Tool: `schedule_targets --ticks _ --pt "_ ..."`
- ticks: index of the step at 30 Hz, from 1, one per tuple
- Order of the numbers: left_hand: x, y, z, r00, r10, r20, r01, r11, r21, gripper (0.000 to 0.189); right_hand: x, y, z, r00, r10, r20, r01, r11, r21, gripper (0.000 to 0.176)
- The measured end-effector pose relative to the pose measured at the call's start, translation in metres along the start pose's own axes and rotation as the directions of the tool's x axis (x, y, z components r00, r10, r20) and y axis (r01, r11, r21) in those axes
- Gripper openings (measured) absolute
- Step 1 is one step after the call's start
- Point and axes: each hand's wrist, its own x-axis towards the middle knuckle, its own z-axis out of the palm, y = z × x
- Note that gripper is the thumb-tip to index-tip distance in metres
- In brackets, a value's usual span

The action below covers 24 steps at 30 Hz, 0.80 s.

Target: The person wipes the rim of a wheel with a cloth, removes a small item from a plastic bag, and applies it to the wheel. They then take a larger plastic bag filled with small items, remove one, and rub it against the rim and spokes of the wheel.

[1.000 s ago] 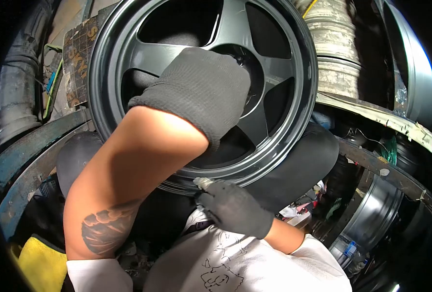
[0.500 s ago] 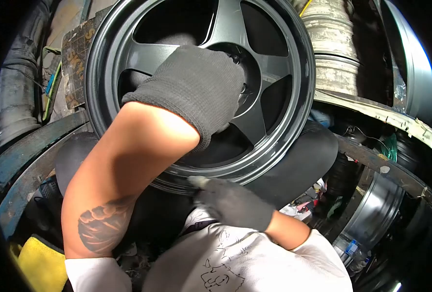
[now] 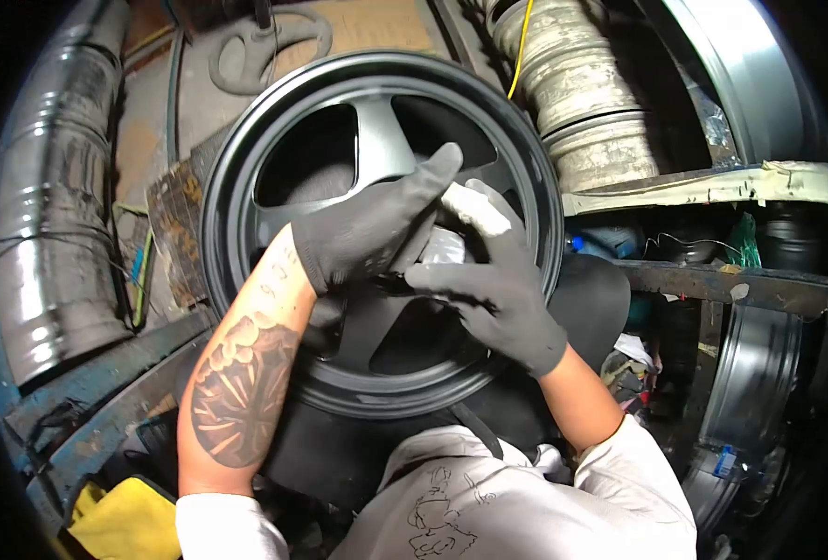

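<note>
Apparently work has paused, the spread right hand [image 3: 507,303] now above the alloy wheel [image 3: 379,140], left hand [image 3: 365,231] hiding its grip.

A person's dark-trousered lap [image 3: 597,303] bore a dark wheel [image 3: 386,405] | At right, a metal shelf [image 3: 776,291] held crumpled green plastic [image 3: 748,243]

Steering whl [image 3: 265,47] behind rim [image 3: 382,140], cloth [image 3: 126,521] nr L
</note>
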Motion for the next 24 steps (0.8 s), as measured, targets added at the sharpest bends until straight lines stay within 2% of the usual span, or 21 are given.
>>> schedule_targets --ticks 2,3,4,6,7,9,10,11,14,15,16,17,20,21,24 --pt "-0.007 0.015 -0.005 0.989 -0.106 0.103 0.120 0.983 -0.142 0.059 0.003 0.029 0.019 0.993 0.083 -0.079 -0.058 0.959 0.276 0.043" --pt "-0.006 0.011 -0.007 0.995 -0.100 0.017 0.101 0.986 -0.135 0.058 0.003 0.036 0.022 0.987 0.147 -0.068 -0.114 0.928 0.354 0.045" --pt "-0.007 0.009 -0.014 0.992 -0.061 -0.110 0.064 0.998 0.025 0.052 0.002 0.040 0.022 0.976 0.212 -0.046 -0.173 0.887 0.429 0.046" --pt "-0.014 0.015 -0.022 0.998 -0.035 -0.043 0.040 0.993 0.110 0.040 -0.001 0.042 0.023 0.964 0.262 -0.054 -0.206 0.857 0.472 0.043" --pt "-0.015 0.019 -0.021 0.998 -0.012 -0.065 0.025 0.979 0.201 0.038 -0.002 0.043 0.023 0.957 0.285 -0.058 -0.221 0.842 0.493 0.042" --pt "-0.017 0.027 -0.014 0.994 0.041 -0.102 0.001 0.926 0.377 0.036 -0.003 0.043 0.017 0.935 0.352 0.035 -0.296 0.726 0.621 0.039" --pt "-0.016 0.027 -0.011 0.988 0.054 -0.145 0.010 0.913 0.409 0.034 -0.003 0.042 0.014 0.922 0.377 0.087 -0.332 0.656 0.678 0.038" --pt "-0.017 0.028 -0.009 0.979 0.071 -0.190 0.020 0.898 0.439 0.032 -0.002 0.040 0.015 0.925 0.377 0.050 -0.303 0.649 0.697 0.032" --pt "-0.015 0.027 -0.010 0.951 0.145 -0.274 0.047 0.808 0.587 0.022 -0.012 0.047 0.018 0.920 0.383 0.085 -0.309 0.576 0.757 0.041" --pt "-0.015 0.025 -0.011 0.940 0.173 -0.293 0.058 0.767 0.639 0.019 -0.009 0.040 0.018 0.902 0.425 0.080 -0.248 0.357 0.901 0.043" --pt "-0.014 0.023 -0.012 0.934 0.177 -0.311 0.054 0.789 0.612 0.018 -0.003 0.027 0.017 0.880 0.467 0.091 -0.163 0.116 0.980 0.047" --pt "-0.013 0.021 -0.013 0.927 0.181 -0.329 0.049 0.810 0.585 0.016 0.000 0.020 0.017 0.857 0.503 0.114 -0.057 -0.128 0.990 0.051" --pt "-0.013 0.020 -0.010 0.912 0.246 -0.329 -0.005 0.807 0.591 0.014 -0.008 0.027 0.024 0.873 0.425 0.241 -0.124 -0.285 0.951 0.056" --pt "-0.014 0.021 -0.010 0.914 0.249 -0.319 -0.007 0.797 0.603 0.014 -0.008 0.025 0.034 0.868 0.463 0.180 -0.072 -0.241 0.968 0.048" --pt "-0.017 0.021 -0.002 0.913 0.275 -0.301 -0.035 0.788 0.614 0.016 -0.004 0.022 0.039 0.866 0.463 0.186 -0.097 -0.210 0.973 0.047"
